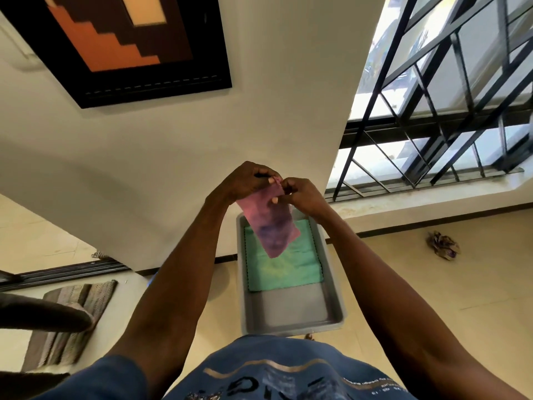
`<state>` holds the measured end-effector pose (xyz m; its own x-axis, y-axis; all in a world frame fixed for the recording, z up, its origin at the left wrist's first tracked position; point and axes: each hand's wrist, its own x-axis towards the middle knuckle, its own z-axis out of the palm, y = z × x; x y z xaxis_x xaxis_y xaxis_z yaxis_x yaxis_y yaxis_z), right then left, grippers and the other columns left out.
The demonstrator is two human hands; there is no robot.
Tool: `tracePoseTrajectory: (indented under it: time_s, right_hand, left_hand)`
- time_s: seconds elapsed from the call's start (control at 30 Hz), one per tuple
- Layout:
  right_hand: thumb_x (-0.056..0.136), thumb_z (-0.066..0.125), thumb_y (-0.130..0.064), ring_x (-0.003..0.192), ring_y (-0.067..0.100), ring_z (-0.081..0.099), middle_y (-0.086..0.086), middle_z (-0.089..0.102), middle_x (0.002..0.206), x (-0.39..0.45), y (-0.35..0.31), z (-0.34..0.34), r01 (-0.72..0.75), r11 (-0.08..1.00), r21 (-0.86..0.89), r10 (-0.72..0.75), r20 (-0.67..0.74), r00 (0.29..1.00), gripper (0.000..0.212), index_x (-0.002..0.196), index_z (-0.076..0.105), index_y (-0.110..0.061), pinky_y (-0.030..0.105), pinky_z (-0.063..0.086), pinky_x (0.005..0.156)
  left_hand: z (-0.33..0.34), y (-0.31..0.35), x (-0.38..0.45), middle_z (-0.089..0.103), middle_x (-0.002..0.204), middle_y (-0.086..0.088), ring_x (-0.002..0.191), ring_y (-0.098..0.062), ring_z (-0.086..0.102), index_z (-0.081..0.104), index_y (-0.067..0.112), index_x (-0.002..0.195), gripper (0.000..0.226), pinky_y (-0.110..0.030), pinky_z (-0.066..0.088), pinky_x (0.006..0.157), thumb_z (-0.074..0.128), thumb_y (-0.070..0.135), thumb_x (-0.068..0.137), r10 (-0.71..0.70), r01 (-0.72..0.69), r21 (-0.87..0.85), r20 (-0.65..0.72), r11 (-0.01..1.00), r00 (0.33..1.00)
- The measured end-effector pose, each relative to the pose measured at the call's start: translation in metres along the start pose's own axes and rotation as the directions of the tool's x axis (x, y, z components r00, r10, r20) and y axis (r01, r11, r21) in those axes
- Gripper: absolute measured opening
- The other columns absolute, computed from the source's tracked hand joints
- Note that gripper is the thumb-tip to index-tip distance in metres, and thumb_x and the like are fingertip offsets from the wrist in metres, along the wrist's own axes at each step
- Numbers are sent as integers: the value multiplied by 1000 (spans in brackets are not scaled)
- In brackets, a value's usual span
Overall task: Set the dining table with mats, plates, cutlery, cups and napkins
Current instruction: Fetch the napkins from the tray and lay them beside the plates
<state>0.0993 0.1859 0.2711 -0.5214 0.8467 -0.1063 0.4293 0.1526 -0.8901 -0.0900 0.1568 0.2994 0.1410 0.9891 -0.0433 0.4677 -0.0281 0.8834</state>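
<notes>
I hold a pink and purple cloth napkin up in front of me, above a grey tray that sits on the floor. My left hand pinches the napkin's top edge, and my right hand pinches the same edge right beside it. The napkin hangs down folded. Inside the tray lies a green folded cloth filling its far half. The near half of the tray shows bare grey bottom.
A white wall with a dark framed picture rises ahead. A barred window is at right. A crumpled wrapper lies on the tiled floor. A striped mat and a dark chair part are at left.
</notes>
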Motion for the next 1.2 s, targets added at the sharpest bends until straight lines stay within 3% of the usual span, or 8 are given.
tracePoseTrajectory:
  time_s: [0.13, 0.4, 0.57, 0.7, 0.8, 0.93, 1.07, 1.2]
  right_hand:
    - [75, 81, -19, 67, 6, 51, -6, 62, 73, 2, -16, -3, 31, 999, 27, -30, -52, 998, 17, 75, 64, -20, 26, 39, 65]
    - [90, 68, -25, 69, 9, 59, -6, 68, 74, 10, -33, -11, 97, 995, 32, -92, -122, 988, 8, 84, 71, -21, 22, 45, 66]
    - [81, 77, -29, 83, 24, 64, 10, 71, 91, 17, -38, -19, -4, 997, -74, 5, 12, 1000, 29, 96, 71, -6, 36, 50, 78]
    - [85, 73, -24, 79, 25, 61, 15, 70, 88, 17, -40, -23, 11, 998, 64, -8, -49, 999, 24, 90, 70, -1, 33, 47, 72]
    - [84, 73, -22, 90, 21, 67, 3, 73, 92, 18, -38, -27, 4, 989, 150, 4, -52, 999, 6, 89, 72, -19, 35, 53, 84]
    - [83, 74, -16, 101, 26, 68, 7, 74, 102, 18, -29, -29, -2, 955, 298, 18, -52, 998, 21, 103, 72, -12, 42, 53, 95]
    - [81, 74, -11, 103, 32, 68, 14, 73, 104, 17, -22, -31, -77, 911, 405, 102, -41, 994, 27, 107, 69, -4, 46, 52, 97]
    - [81, 74, -8, 105, 36, 66, 17, 71, 106, 15, -12, -34, -143, 870, 471, 177, -29, 984, 27, 106, 67, -1, 45, 54, 95]
  left_hand:
    - [-7, 11, 4, 75, 96, -9, 90, -5, 68, 71, 12, 112, 27, -14, 48, 84, 70, 4, 87, 22, -26, -58, -65, 998, 998]
    - [-18, 33, 20, 77, 91, -3, 92, -5, 69, 69, 17, 120, 37, -20, 49, 90, 76, 17, 84, 66, -67, -9, -96, 998, 993]
    - [-33, 44, 27, 77, 92, -1, 93, -7, 69, 71, 19, 117, 34, -24, 49, 93, 77, 21, 84, 85, -86, -4, -103, 996, 991]
    - [-40, 36, 30, 76, 99, 1, 99, -12, 68, 66, 19, 124, 43, -29, 53, 92, 77, 28, 84, 1, -18, -108, -153, 994, 988]
    - [-27, 5, 21, 72, 110, -7, 104, -22, 66, 63, 16, 121, 52, -39, 51, 93, 68, 52, 84, -212, 60, -453, -293, 890, 932]
    - [16, -36, -3, 68, 111, -14, 102, -29, 64, 56, 3, 125, 94, -40, 51, 87, 50, 83, 76, -487, 314, -734, -27, 603, 873]
    - [53, -53, -27, 69, 105, -18, 95, -30, 66, 64, -3, 116, 74, -42, 51, 87, 53, 65, 87, -402, 417, -790, 239, 449, 884]
    - [63, -42, -30, 74, 86, -9, 80, -18, 70, 73, 5, 90, 27, -32, 53, 83, 49, 14, 99, -381, 278, -865, 111, 418, 918]
